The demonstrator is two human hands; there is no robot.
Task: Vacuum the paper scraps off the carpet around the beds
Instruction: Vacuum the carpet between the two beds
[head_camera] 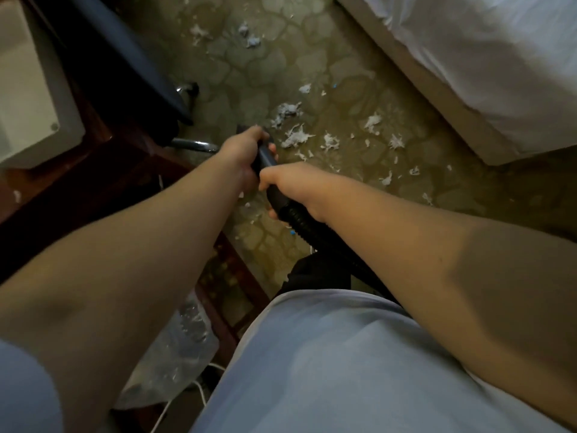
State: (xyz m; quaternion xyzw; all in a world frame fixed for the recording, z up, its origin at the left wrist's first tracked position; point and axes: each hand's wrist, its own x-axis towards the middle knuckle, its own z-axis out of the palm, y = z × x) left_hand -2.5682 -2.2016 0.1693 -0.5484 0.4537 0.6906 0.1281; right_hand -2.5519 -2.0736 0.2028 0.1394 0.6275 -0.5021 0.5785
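Note:
Both my hands hold a black vacuum wand point(265, 153) that points down at the patterned carpet point(352, 95). My left hand point(242, 151) grips the wand further forward. My right hand point(293, 185) grips it where the ribbed black hose point(299, 221) joins. The nozzle end is hidden behind my left hand. White paper scraps point(295, 137) lie scattered on the carpet just beyond the wand, with more scraps point(249, 34) further away and some point(387, 179) to the right near the bed.
A bed with white sheets point(487, 73) fills the upper right, its base edge running diagonally. A dark chair with chrome legs point(187, 98) stands at the upper left beside a dark wooden desk point(81, 170). A clear plastic bag point(175, 348) and a white cable lie at my feet.

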